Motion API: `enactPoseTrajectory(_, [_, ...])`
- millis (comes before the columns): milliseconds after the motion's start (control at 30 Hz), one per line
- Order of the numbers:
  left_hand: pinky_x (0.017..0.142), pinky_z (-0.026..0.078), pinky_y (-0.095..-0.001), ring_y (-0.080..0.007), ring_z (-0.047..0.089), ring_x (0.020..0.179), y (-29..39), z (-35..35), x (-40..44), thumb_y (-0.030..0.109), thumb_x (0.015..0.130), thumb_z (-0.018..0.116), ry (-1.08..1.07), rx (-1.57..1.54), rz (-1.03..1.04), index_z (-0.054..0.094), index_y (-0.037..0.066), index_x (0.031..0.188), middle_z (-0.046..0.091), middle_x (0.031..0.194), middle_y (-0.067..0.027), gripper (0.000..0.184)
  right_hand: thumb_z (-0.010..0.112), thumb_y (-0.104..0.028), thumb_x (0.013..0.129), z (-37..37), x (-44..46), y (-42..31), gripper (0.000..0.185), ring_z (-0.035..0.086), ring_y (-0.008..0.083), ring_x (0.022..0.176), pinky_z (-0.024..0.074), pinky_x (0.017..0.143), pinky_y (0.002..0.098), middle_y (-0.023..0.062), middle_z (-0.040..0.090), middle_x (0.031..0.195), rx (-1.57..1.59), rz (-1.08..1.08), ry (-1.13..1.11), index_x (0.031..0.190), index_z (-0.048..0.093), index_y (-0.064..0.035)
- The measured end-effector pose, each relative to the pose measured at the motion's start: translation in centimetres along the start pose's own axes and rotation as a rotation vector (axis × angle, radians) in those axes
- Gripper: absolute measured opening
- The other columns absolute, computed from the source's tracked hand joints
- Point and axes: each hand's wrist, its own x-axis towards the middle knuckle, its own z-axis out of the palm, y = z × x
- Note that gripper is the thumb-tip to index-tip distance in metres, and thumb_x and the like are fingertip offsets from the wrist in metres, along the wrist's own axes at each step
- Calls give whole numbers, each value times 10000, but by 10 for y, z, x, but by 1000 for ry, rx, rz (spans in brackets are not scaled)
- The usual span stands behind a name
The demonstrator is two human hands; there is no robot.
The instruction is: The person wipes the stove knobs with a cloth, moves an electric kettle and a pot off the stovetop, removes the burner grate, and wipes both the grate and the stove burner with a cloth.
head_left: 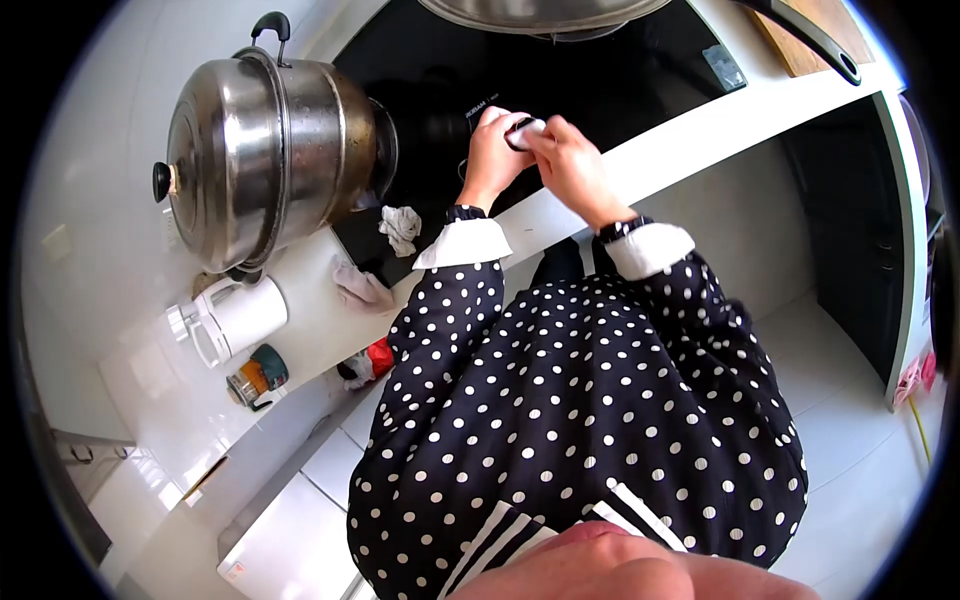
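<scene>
My left hand (pixel 494 156) is closed around a small dark-rimmed piece (pixel 517 133), possibly a stove knob; its exact kind is hard to make out. Over that piece my right hand (pixel 576 170) presses a white wad (pixel 531 128) that looks like tissue or cloth, with its fingers pinched together. Both hands meet above the front edge of the black glass cooktop (pixel 430 110). A crumpled white-grey cloth (pixel 400 228) lies on the cooktop's corner, to the left of my left wrist.
A large steel steamer pot (pixel 235 150) stands at the left. A steel pan (pixel 545 12) with a long black handle (pixel 805 38) sits at the back. A pinkish cloth (pixel 360 287), white pitcher (pixel 245 318) and lidded jar (pixel 258 376) line the left counter. A wooden board (pixel 815 40) lies far right.
</scene>
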Motion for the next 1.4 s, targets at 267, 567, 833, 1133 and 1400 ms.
enactPoseTrajectory(267, [726,497,-298,-243,606,812,4,-2,6,19,583,771,11,-27,13,640,22,946,584,928,-88,386,615,-17,709,-3,-4,-1,169,578,247,777,501,661,339,62,532,812,-26,-8,-23,859,666,-74])
enactPoseTrajectory(567, [690,510,-265,-166,599,777,-9,2,4,30,569,804,-15,-61,32,634,15,980,554,920,-56,446,631,-33,767,-17,-21,14,159,583,305,701,482,633,372,110,552,803,180,155,-75,905,690,-84])
enactPoseTrajectory(833, [754,550,-267,-176,615,853,-11,3,2,19,617,813,-71,-60,38,598,-19,1054,519,1031,-76,488,581,-46,762,9,13,40,266,567,282,853,504,673,355,94,539,927,-148,47,25,1024,627,-49])
enactPoseTrajectory(1133, [748,533,-276,-179,622,846,-4,-43,-24,-38,754,676,115,-182,-27,571,-12,1149,529,1066,-116,410,529,-41,774,2,-33,-43,172,537,282,867,503,697,357,124,497,929,-4,11,-219,935,558,11])
enactPoseTrajectory(1400, [735,487,-220,-106,586,824,-22,-93,-112,14,847,621,396,-93,-155,602,7,1119,579,988,-53,273,514,-142,800,47,-38,-32,417,449,247,1089,427,846,264,166,408,1355,-703,-218,-281,1147,575,82])
